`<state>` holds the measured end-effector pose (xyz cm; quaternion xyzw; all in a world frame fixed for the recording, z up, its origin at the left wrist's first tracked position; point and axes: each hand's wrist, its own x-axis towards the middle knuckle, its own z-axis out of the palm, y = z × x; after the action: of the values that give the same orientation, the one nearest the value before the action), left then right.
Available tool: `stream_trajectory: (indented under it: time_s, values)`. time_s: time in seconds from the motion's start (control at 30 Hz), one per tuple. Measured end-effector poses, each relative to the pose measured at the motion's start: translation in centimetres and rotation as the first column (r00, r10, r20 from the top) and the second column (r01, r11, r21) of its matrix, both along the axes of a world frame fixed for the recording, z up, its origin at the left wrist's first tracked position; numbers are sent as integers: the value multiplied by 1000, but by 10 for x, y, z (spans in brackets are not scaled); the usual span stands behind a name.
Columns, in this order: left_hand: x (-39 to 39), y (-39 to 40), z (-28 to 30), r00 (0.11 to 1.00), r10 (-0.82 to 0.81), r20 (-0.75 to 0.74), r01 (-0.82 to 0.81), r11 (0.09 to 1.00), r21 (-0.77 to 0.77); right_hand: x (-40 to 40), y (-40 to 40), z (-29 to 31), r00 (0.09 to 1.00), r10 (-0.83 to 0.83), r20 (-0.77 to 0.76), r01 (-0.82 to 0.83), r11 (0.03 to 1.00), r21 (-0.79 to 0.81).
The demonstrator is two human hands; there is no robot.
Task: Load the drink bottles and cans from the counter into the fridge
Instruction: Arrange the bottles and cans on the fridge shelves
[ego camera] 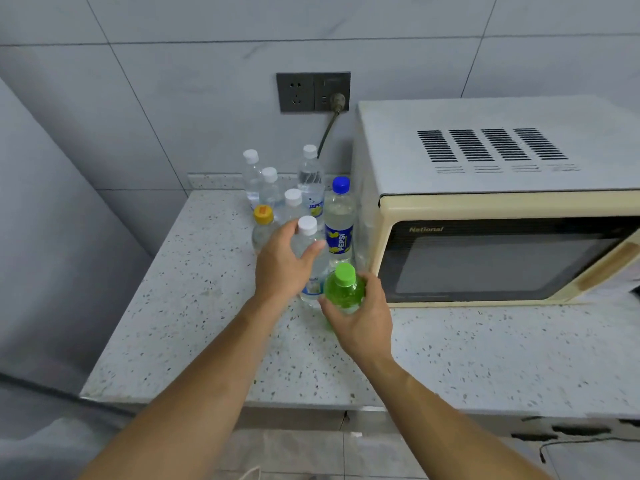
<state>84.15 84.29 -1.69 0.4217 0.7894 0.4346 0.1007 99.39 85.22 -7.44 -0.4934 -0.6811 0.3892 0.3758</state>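
Several drink bottles stand in a cluster on the speckled counter point(194, 306) beside the microwave. My left hand point(280, 265) wraps around a clear white-capped bottle point(309, 237) at the front of the cluster. My right hand point(363, 317) grips a green bottle with a green cap point(344, 287) just to its right. Behind these stand a blue-capped Pepsi bottle point(340, 223), a yellow-capped bottle point(263, 223) and more clear white-capped bottles point(310, 178) toward the wall. Both held bottles stand upright, low over the counter.
A cream microwave point(485, 202) fills the counter's right side, close to the bottles. A grey fridge side point(52, 237) rises at the left. A wall socket with a plugged cord point(313, 93) is behind the bottles. The counter's front edge point(242, 400) runs below my forearms.
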Motion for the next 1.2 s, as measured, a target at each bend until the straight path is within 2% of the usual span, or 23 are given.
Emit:
stream_trajectory:
  time_s: [0.1, 0.17, 0.23, 0.37, 0.43, 0.53, 0.63, 0.73, 0.83, 1.03, 1.2]
  values:
    - [4, -9, 1, 995, 91, -46, -88, 994, 68, 14, 0, 3, 998, 38, -55, -42, 996, -75]
    - [10, -22, 2, 990, 99, -102, -87, 989, 117, 26, 2, 4, 996, 51, -69, -57, 994, -90]
    - [16, -39, 1, 985, 88, -149, -68, 989, 134, 38, 3, 2, 995, 59, -77, -64, 995, -77]
    - [25, -64, -4, 987, 91, -135, -78, 992, 98, 61, 1, -4, 995, 81, -66, -82, 997, -15]
    - [33, -71, -8, 994, 78, -71, -71, 992, 107, 69, 0, -6, 993, 97, -61, -97, 995, -2]
    - [43, -73, -19, 990, 23, 138, -36, 995, 95, 76, 1, -7, 987, 138, -84, -140, 990, -23]
    - [46, -70, -40, 931, -37, 363, 27, 999, 34, 81, 3, -11, 975, 214, -55, -219, 971, -100]
    - [49, -63, -59, 903, -7, 429, 49, 995, -87, 86, 4, -17, 964, 263, -22, -263, 946, -189]
    - [52, -57, -68, 870, 104, 481, -47, 990, -130, 90, 2, -23, 962, 274, 1, -266, 933, -243]
    - [77, -89, -79, 818, 234, 526, -255, 966, -33, 109, -4, -28, 965, 247, -92, -263, 920, -289]
    - [104, -153, -89, 664, 258, 702, -353, 936, -10, 119, -36, -32, 942, 237, -239, -303, 906, -296]
